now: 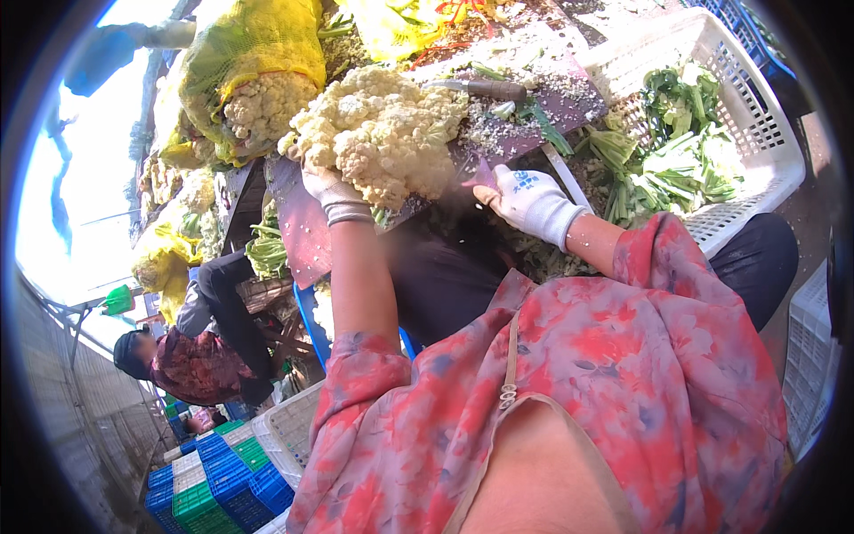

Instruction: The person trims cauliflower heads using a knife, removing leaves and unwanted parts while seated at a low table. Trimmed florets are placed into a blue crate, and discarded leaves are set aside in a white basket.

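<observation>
A large cream cauliflower head [393,133] lies over the near edge of a purple-pink board [303,233]. My left hand [337,193], in a white knit glove, grips it from the near-left side, its fingers hidden behind the florets. To the right, my right hand [530,200] wears a white glove bearing blue print. Its thumb and fingers close on a small pink piece [480,175]; what this is, I cannot tell. Beyond the cauliflower, a wooden-handled knife [497,89] rests on the crumb-strewn board, its blade partly covered by florets.
A white plastic crate [777,150] at right holds leaf trimmings [694,160]. Yellow mesh sacks [267,40] of cauliflower stand at the far left. Another person [200,360] sits to the left, near stacked blue, green and white crates [213,474]. A blue crate edge [307,320] shows under the board.
</observation>
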The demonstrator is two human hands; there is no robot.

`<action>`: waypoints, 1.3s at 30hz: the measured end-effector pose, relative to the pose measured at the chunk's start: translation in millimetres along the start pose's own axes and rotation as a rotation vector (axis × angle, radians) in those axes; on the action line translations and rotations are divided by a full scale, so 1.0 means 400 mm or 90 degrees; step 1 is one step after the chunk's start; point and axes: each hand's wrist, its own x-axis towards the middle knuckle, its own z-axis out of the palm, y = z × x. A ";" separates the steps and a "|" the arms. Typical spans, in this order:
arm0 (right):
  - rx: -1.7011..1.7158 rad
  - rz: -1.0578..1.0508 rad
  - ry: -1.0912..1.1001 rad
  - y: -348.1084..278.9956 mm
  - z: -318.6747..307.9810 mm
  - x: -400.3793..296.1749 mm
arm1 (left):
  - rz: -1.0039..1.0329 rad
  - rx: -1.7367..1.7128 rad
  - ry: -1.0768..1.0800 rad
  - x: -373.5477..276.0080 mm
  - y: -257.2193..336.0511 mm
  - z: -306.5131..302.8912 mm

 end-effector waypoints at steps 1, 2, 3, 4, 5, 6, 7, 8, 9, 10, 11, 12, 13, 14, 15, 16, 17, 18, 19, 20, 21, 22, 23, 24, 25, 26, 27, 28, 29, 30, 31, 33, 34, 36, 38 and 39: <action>-0.048 0.017 0.009 0.009 0.009 -0.024 | -0.007 0.002 -0.023 0.009 -0.004 -0.014; -0.030 0.017 0.029 0.016 0.010 -0.029 | 0.036 0.084 -0.007 0.012 -0.019 -0.022; -0.011 0.019 0.053 0.016 -0.006 -0.028 | 0.010 0.049 -0.003 -0.001 -0.006 0.007; -0.057 0.005 0.068 -0.007 -0.042 -0.024 | -0.004 0.043 -0.016 0.008 -0.009 0.003; -0.046 0.006 0.112 -0.032 -0.064 -0.009 | -0.018 0.038 -0.029 0.019 -0.012 0.001; -0.045 -0.026 0.144 -0.035 -0.082 0.026 | -0.024 0.026 -0.033 0.020 -0.013 0.012; -0.044 -0.060 0.178 -0.039 -0.100 0.068 | -0.029 0.016 -0.038 0.023 -0.012 0.024; -0.071 -0.102 0.207 -0.052 -0.108 0.098 | -0.033 0.005 -0.042 0.028 -0.010 0.036; -0.098 -0.147 0.235 -0.073 -0.112 0.124 | -0.056 -0.002 -0.062 0.057 -0.017 0.026; -0.135 -0.132 0.154 -0.099 -0.130 0.131 | -0.079 -0.007 -0.080 0.094 -0.022 0.003; -0.142 -0.139 0.134 -0.100 -0.127 0.140 | -0.102 -0.012 -0.097 0.121 -0.030 -0.021; -0.150 -0.143 0.117 -0.100 -0.133 0.151 | -0.168 -0.033 -0.066 0.096 0.008 0.036; -0.159 -0.147 0.100 -0.098 -0.138 0.159 | -0.180 -0.028 -0.085 0.137 -0.016 0.026; -0.158 -0.161 0.110 -0.091 -0.146 0.160 | -0.211 -0.037 -0.094 0.140 -0.006 0.043; -0.168 -0.158 0.101 -0.082 -0.148 0.159 | -0.244 -0.043 -0.104 0.139 0.003 0.059; -0.177 -0.154 0.091 -0.069 -0.152 0.157 | -0.237 -0.009 -0.092 0.135 0.008 0.073; -0.187 -0.150 0.082 -0.055 -0.156 0.153 | -0.230 0.024 -0.081 0.130 0.012 0.088; -0.219 -0.100 0.039 -0.048 -0.168 0.139 | -0.221 0.055 -0.066 0.132 0.015 0.094; -0.269 -0.096 0.062 -0.025 -0.162 0.128 | -0.227 0.012 -0.096 0.157 -0.001 0.062; -0.262 -0.076 0.045 0.000 -0.159 0.109 | -0.231 -0.032 -0.127 0.197 -0.030 0.016; -0.257 -0.061 0.023 -0.015 -0.179 0.090 | -0.234 -0.075 -0.153 0.224 -0.048 -0.026; -0.247 -0.016 -0.028 -0.027 -0.209 0.083 | -0.243 -0.071 -0.177 0.200 -0.038 0.011; -0.253 -0.027 0.018 -0.025 -0.215 0.095 | -0.273 -0.036 -0.151 0.188 -0.031 0.038; -0.242 -0.094 0.119 -0.038 -0.213 0.105 | -0.269 -0.040 -0.165 0.192 -0.027 0.031; -0.226 -0.157 0.225 -0.052 -0.205 0.119 | -0.263 -0.041 -0.183 0.201 -0.028 0.025; -0.215 -0.161 0.219 -0.061 -0.200 0.164 | -0.251 -0.027 -0.167 0.207 -0.037 0.023; -0.183 -0.158 0.160 -0.124 -0.230 0.161 | -0.239 -0.012 -0.143 0.215 -0.043 0.008; -0.203 -0.147 0.117 -0.129 -0.222 0.187 | -0.259 -0.025 -0.135 0.187 -0.019 0.055; -0.222 -0.135 0.075 -0.118 -0.210 0.213 | -0.284 -0.028 -0.150 0.204 -0.028 0.065; -0.174 -0.156 0.046 -0.096 -0.196 0.212 | -0.302 -0.030 -0.150 0.232 -0.031 0.030; -0.213 -0.185 0.084 -0.075 -0.202 0.194 | -0.328 -0.039 -0.148 0.236 -0.030 0.031; -0.261 -0.026 -0.050 -0.061 -0.219 0.156 | -0.315 -0.116 -0.125 0.214 -0.044 0.019; -0.271 -0.020 -0.072 -0.045 -0.226 0.141 | -0.300 -0.128 -0.120 0.217 -0.042 0.010; -0.257 -0.023 -0.043 0.003 -0.228 0.131 | -0.257 -0.073 -0.056 0.195 -0.021 0.051; -0.186 -0.045 0.085 -0.004 -0.226 0.153 | -0.296 -0.109 -0.122 0.180 -0.011 0.059; -0.150 -0.063 0.152 -0.014 -0.233 0.184 | -0.308 -0.127 -0.153 0.184 -0.002 0.061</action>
